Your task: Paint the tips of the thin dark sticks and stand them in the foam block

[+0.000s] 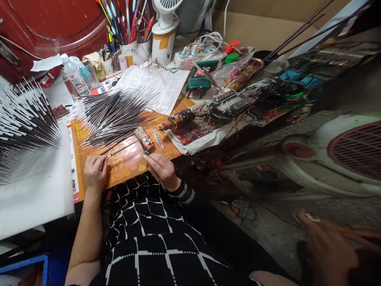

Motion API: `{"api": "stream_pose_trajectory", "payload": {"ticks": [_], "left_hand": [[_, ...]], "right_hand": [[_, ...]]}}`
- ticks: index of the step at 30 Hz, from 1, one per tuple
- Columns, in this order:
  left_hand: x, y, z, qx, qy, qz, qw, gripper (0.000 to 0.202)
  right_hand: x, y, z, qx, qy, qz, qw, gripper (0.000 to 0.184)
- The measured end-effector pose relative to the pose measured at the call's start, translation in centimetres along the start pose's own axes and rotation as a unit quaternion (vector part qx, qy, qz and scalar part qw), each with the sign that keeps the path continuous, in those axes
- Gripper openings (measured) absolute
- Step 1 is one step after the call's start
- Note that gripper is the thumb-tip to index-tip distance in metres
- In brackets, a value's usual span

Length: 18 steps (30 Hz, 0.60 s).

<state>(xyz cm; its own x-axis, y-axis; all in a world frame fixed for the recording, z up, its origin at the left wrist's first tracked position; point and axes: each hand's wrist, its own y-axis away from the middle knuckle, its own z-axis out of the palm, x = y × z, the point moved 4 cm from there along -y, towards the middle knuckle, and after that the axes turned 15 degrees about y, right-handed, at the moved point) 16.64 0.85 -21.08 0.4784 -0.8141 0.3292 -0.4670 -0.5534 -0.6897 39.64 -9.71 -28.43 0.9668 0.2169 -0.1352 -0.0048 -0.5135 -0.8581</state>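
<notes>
My left hand (95,173) is closed at the table's front edge, thumb and fingers pinching a slender dark rod (121,149) that slants up to the right. To its right, my right hand (163,171) is also closed. A thin stick-like tool (161,182) shows below its palm; its working end is unclear. Just beyond those fingertips lies a small paint-smeared block (145,139), with a dark piece at its near end. A short flat strip (158,138) rests beside it. Behind my left hand spreads a pile of slender dark pointed rods (114,115).
More white-and-black pointed rods (26,115) stand bunched at left above a white board (35,190). Newspaper (154,85), a bottle (73,73), brush-filled cups (129,51) and a small fan (166,20) stand behind. Paint-caked tools (238,99) crowd the right. Another person's hand (327,246) appears lower right.
</notes>
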Motion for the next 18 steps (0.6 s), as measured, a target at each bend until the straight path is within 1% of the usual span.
{"api": "stream_pose_trajectory", "payload": {"ticks": [7, 12, 15, 17, 18], "left_hand": [[0.1, 0.0, -0.1, -0.002, 0.010, 0.001, 1.000, 0.014], [-0.2, 0.1, 0.1, -0.005, 0.018, -0.021, 1.000, 0.017], [0.0, 0.3, 0.2, -0.010, 0.013, -0.039, 0.999, 0.019], [0.5, 0.6, -0.4, -0.009, 0.003, -0.049, 0.999, 0.019], [0.8, 0.7, -1.0, -0.004, -0.004, -0.052, 0.999, 0.019]], "right_hand": [[-0.4, -0.7, -0.6, 0.023, -0.007, -0.008, 1.000, 0.049], [0.0, -0.3, -0.4, 0.002, 0.010, -0.008, 1.000, 0.038], [0.2, 0.2, -0.6, 0.021, -0.006, -0.026, 0.999, 0.039], [0.2, 0.5, -0.8, 0.030, -0.022, -0.043, 0.998, 0.041], [0.3, 0.7, -0.9, 0.027, -0.025, -0.048, 0.998, 0.042]]}}
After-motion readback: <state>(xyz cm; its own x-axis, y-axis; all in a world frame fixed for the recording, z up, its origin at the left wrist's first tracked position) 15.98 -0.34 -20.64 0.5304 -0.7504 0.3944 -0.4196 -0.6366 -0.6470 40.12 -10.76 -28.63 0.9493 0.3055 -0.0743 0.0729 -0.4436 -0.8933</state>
